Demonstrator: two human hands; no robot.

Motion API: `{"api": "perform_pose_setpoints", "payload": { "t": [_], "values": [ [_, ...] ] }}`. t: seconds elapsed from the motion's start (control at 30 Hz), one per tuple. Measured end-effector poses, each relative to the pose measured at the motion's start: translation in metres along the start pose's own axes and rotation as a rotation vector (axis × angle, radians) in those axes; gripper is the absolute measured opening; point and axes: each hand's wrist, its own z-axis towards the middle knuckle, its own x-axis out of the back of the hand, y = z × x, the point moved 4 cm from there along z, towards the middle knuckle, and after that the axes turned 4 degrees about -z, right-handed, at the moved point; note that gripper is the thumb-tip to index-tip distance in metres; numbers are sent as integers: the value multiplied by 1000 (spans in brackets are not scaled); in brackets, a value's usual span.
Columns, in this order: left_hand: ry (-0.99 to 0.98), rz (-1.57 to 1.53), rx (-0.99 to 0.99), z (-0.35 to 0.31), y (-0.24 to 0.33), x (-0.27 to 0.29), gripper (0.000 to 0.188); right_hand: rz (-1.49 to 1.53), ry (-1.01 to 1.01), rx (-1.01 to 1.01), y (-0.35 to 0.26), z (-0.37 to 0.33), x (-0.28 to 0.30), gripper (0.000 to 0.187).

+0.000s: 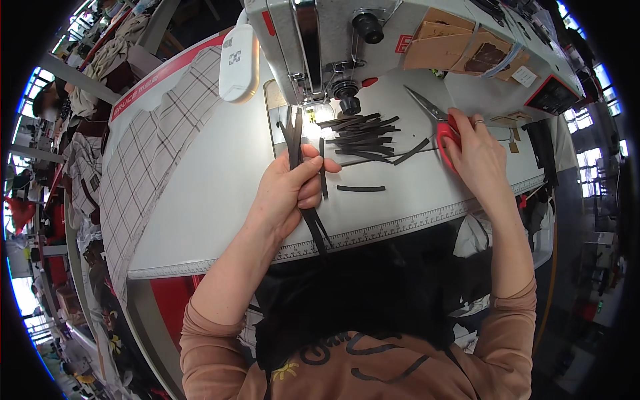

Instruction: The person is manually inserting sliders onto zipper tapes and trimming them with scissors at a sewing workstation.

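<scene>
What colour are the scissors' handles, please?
The scissors' handles are red, as the head view shows.

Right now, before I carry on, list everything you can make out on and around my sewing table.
Sewing machine: one, pale grey, top centre
Small device: one, white, machine's left
Cardboard: several pieces, brown, upper right
Table: one, white, centre
Checked cloth: one, pale, left
Measuring scale: one, white, front edge
Piled strips: many, black, centre
Single strip: one, black, in front of pile
Held strips: several, black, left of pile
Scissors: one pair, red-handled, right of pile
Lap cloth: one, black, lower centre
Background clutter: uncounted, mixed colours, far left
Left hand: one, bare, gripping held strips
Right hand: one, bare, at scissors' handles
</scene>
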Motion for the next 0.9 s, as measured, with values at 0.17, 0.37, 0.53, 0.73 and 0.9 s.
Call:
{"api": "perform_pose_setpoints", "payload": {
  "t": [0.17,0.37,0.53,0.73,0.9],
  "values": [
    [-18,-6,0,-1,0,-2,5,-158,87,34,6,-1,-17,35],
    [-21,-16,-9,-6,-3,-1,5,632,-88,141,-74,-1,7,20],
    [-47,91,28,-10,-9,-4,6,1270,-413,45,-131,4,-17,15],
    [32,122,37,-31,-1,3,14,714,-135,170,-104,27,-2,16],
    [25,117,15,-55,0,13,30,765,-57,293,-124,15,13,19]
  ]
}}
